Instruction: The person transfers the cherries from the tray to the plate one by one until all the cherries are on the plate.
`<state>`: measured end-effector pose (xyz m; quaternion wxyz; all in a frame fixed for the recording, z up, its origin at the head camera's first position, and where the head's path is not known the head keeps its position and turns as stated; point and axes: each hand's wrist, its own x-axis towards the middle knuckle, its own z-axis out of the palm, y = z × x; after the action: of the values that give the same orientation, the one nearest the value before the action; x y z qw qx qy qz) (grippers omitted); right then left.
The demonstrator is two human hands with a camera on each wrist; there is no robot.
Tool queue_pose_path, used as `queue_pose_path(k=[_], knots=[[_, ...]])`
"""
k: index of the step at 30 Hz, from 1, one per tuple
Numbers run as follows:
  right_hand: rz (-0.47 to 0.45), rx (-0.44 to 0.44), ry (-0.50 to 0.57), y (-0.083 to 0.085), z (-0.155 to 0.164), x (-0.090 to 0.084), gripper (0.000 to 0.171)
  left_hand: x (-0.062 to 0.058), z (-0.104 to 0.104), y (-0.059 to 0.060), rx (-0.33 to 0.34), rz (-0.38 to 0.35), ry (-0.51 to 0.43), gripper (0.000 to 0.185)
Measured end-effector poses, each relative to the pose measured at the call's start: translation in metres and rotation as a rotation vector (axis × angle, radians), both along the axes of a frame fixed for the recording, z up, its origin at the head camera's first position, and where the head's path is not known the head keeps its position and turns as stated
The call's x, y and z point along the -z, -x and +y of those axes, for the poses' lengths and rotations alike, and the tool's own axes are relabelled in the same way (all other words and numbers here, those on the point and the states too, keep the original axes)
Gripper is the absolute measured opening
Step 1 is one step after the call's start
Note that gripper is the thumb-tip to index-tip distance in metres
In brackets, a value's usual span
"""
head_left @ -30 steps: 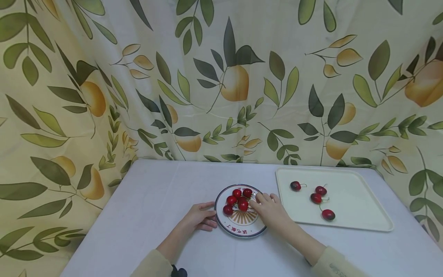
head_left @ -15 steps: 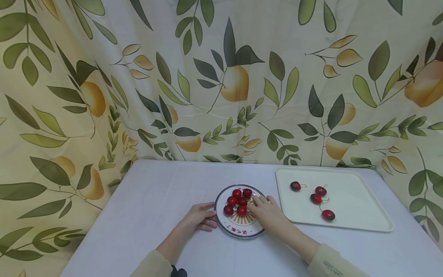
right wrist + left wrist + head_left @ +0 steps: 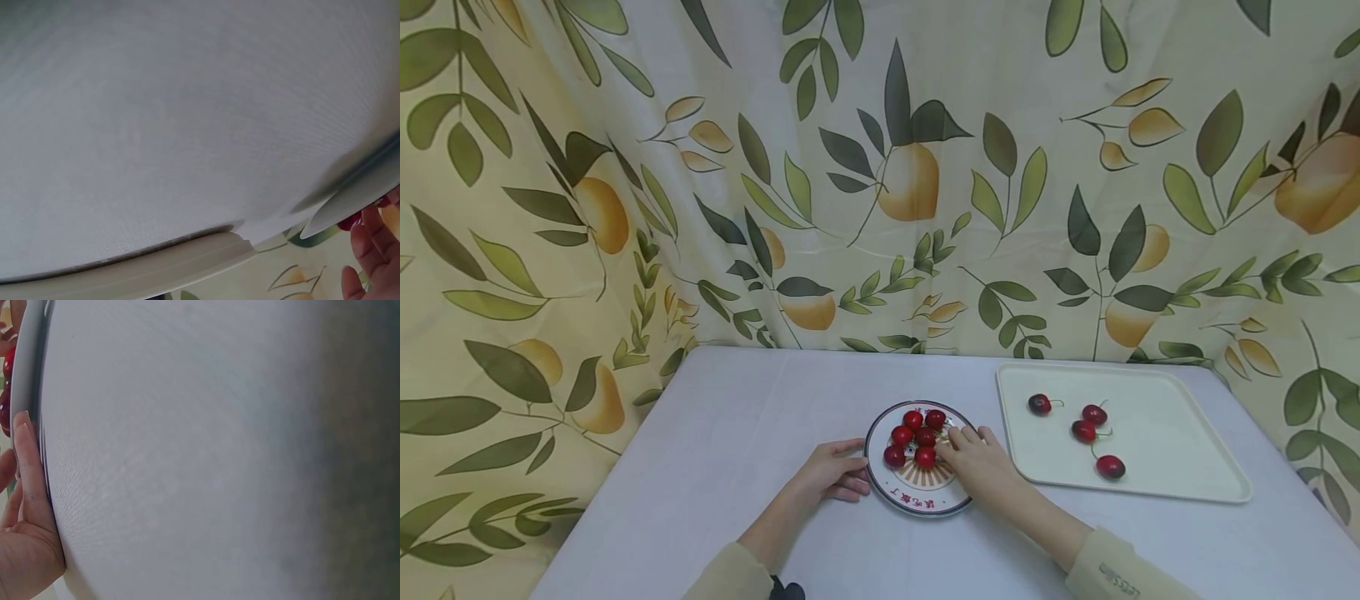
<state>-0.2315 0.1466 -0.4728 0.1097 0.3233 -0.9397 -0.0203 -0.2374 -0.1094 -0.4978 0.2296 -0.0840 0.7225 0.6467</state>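
Observation:
A round white plate [image 3: 892, 493] with a dark rim and red lettering holds several red cherries [image 3: 913, 419]. At the plate's left edge my left hand [image 3: 829, 472] touches the rim with fairly straight fingers, which also lie along its side in the left wrist view. Over the plate's right side, my right hand [image 3: 976, 462] has its bent fingertips at the nearest cherry [image 3: 925, 457], seeming to pinch it by its stem side; the contact is partly hidden. From low down, the right wrist view shows these fingers [image 3: 369, 247] beside a red cherry [image 3: 350, 222].
A cream rectangular tray [image 3: 1180, 450] stands to the right of the plate, with several dark red stemmed cherries [image 3: 1110, 467] on it. Both rest on a white-covered table [image 3: 760, 392]. A fruit-and-leaf patterned curtain [image 3: 865, 275] hangs behind and at the left.
Since a second ago my right hand has shifted slightly left and down, bringing the nearest cherry lower on the plate beside the others. Over the last half second both hands hardly moved.

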Motion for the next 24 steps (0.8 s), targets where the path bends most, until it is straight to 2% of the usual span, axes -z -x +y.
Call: queue_pose_path(k=[5,12,20,24], knots=[[-0.012,0.02,0.02,0.001,0.0,-0.001,0.027,0.001,0.0,0.0,0.01,0.009,-0.002,0.05],[0.003,0.103,0.08,0.002,0.011,-0.007,0.024,0.003,-0.001,0.0,0.019,0.019,-0.004,0.05],[0.061,0.159,0.131,0.0,0.04,-0.02,0.028,0.004,0.0,0.001,0.019,0.019,0.006,0.05],[0.05,0.222,0.141,0.003,0.06,-0.027,0.031,0.004,-0.001,0.001,0.019,0.021,0.006,0.05]])
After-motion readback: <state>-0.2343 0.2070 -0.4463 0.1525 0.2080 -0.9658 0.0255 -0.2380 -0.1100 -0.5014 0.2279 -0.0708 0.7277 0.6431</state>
